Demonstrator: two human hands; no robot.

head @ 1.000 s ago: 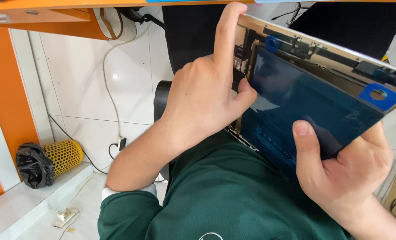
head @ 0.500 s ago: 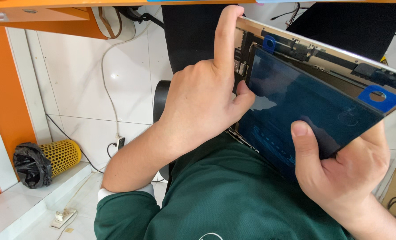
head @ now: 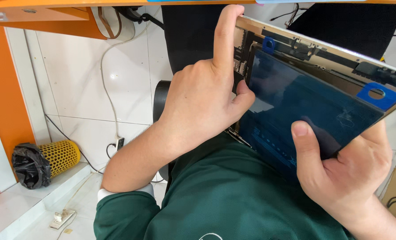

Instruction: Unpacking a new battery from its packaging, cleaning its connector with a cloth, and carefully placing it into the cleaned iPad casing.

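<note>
Nearest the camera, the right hand (head: 344,178) clamps the lower edge of an opened tablet (head: 313,102), thumb pressed flat on its dark blue battery panel (head: 295,106) and fingers wrapped behind the casing, holding it tilted over the lap of a green sweatshirt (head: 224,195). Just left of it, the left hand (head: 202,98) pinches a small dark part at the panel's left edge between thumb and curled fingers, forefinger stretched up along the casing's top corner. The step in hand looks like working that edge part loose; any next pull would call for a steady brace from the right hand and a gentle, even tug. Beyond the hands, two blue tabs (head: 375,95) sit along the upper frame. Farther left, on the floor, lies a yellow mesh basket (head: 58,158).
</note>
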